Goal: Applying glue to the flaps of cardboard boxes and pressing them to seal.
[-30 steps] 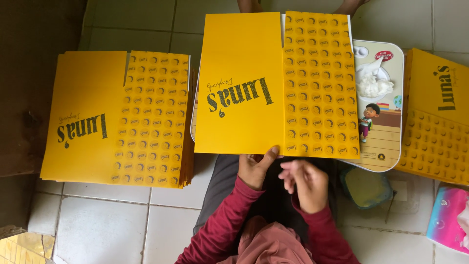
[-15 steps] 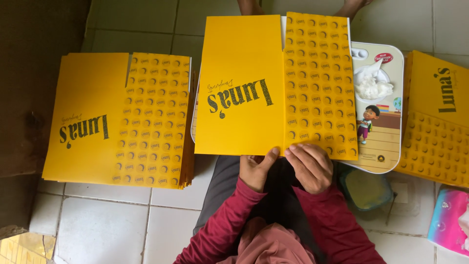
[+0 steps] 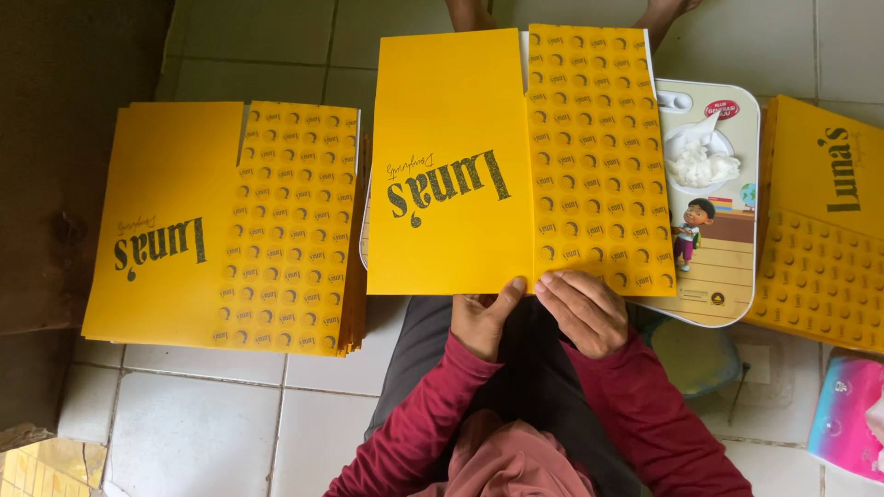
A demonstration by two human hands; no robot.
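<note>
A flat yellow cardboard sheet (image 3: 451, 166), plain on its left half and dotted with round marks on its right half, lies in front of me over a small white lap table (image 3: 714, 207) with a cartoon picture. My left hand (image 3: 479, 324) grips the sheet's near edge, thumb on top by the fold line. My right hand (image 3: 582, 313) rests right beside it, fingertips pressed on the edge of the dotted half. Both arms are in dark red sleeves.
A stack of the same yellow sheets (image 3: 230, 230) lies on the white tiled floor at the left. Another yellow stack (image 3: 824, 221) lies at the right. A pink packet (image 3: 847, 414) sits at the lower right, dark wood (image 3: 55, 138) runs along the left, and two bare feet (image 3: 470, 13) show at the top.
My right hand has moved up from my lap onto the sheet's near edge. The left hand has kept its hold and the sheet has barely shifted.
</note>
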